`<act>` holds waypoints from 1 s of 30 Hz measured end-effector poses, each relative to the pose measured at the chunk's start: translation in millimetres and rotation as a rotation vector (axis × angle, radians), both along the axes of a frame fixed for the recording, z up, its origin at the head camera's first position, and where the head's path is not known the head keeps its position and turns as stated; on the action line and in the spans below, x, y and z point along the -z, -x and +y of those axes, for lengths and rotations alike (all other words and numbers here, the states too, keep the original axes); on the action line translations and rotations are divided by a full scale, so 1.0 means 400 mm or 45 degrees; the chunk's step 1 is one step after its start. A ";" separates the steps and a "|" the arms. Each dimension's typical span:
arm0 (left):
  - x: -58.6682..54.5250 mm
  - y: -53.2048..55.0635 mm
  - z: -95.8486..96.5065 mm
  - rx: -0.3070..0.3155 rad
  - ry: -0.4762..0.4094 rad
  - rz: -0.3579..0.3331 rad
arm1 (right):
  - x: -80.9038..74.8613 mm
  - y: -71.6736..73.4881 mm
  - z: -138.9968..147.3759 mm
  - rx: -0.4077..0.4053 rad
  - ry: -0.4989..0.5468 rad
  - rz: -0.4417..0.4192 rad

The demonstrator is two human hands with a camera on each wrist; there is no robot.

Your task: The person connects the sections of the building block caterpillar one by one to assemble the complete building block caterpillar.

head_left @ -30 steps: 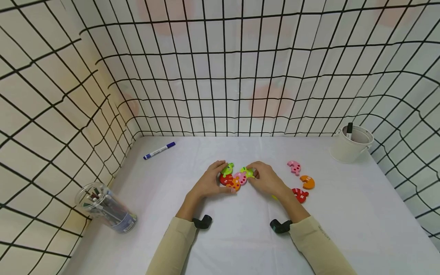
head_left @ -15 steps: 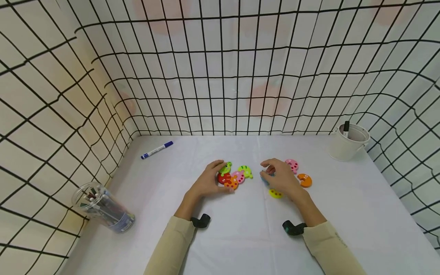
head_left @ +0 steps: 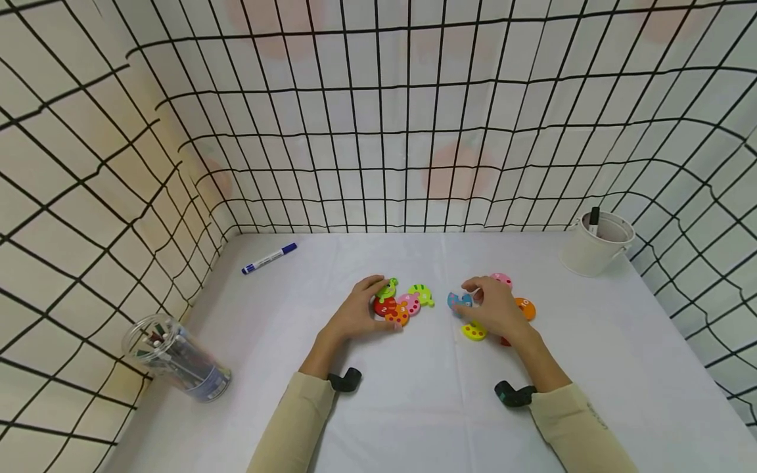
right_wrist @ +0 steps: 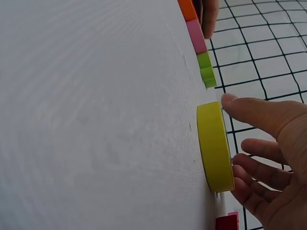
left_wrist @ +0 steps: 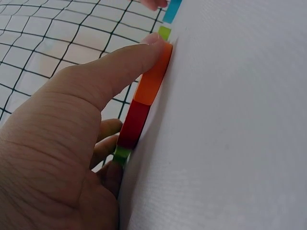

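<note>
Several colourful wooden puzzle pieces lie joined: a green caterpillar head (head_left: 388,290), a red piece (head_left: 383,307) numbered 2, an orange piece (head_left: 398,315) and a pink piece (head_left: 409,303). My left hand (head_left: 357,311) holds this group, its thumb on the orange piece's edge (left_wrist: 156,76) and its fingers by the head. A striped green piece (head_left: 421,294) lies at the pink one's right. My right hand (head_left: 495,307) is over a blue piece (head_left: 455,300), thumb at its near edge, fingers spread loosely. A yellow dotted piece (head_left: 474,330) lies below that hand.
A pink piece (head_left: 501,279), an orange piece (head_left: 526,308) and a mostly hidden red piece (head_left: 505,341) lie around the right hand. A blue-capped marker (head_left: 269,258) lies back left. A tilted jar of pencils (head_left: 177,358) is at left, a white bucket (head_left: 596,246) back right.
The right hand has let go of the striped green piece beside the pink one and moved right to the blue piece. My left hand has stayed on the joined pieces.
</note>
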State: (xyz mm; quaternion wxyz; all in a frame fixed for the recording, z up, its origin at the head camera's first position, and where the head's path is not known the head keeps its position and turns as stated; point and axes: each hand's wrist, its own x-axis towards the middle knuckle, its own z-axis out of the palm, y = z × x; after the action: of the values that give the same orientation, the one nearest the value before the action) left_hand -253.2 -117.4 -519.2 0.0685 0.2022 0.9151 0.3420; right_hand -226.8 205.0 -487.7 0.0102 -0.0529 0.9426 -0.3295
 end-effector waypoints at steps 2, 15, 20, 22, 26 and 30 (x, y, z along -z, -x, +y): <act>-0.001 0.000 0.002 0.002 -0.003 0.002 | 0.004 0.002 0.002 -0.011 -0.010 -0.001; -0.005 0.000 0.008 0.003 0.019 0.013 | 0.010 0.007 0.009 -0.036 -0.039 -0.013; -0.003 0.002 0.007 0.007 0.020 0.027 | 0.012 0.004 0.007 -0.004 -0.076 -0.055; -0.003 0.002 0.005 0.000 0.018 0.026 | 0.013 0.004 0.005 -0.010 -0.095 -0.059; -0.003 0.003 0.002 -0.014 0.011 0.032 | 0.016 0.006 0.003 -0.024 -0.101 -0.041; -0.005 0.005 0.000 -0.020 -0.006 0.022 | 0.020 0.009 0.001 -0.038 -0.073 -0.005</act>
State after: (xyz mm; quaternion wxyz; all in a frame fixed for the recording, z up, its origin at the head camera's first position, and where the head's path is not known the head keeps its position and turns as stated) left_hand -255.2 -117.5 -517.3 0.0576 0.1982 0.9164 0.3429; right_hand -230.3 205.6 -495.5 0.0185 -0.0660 0.9508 -0.3021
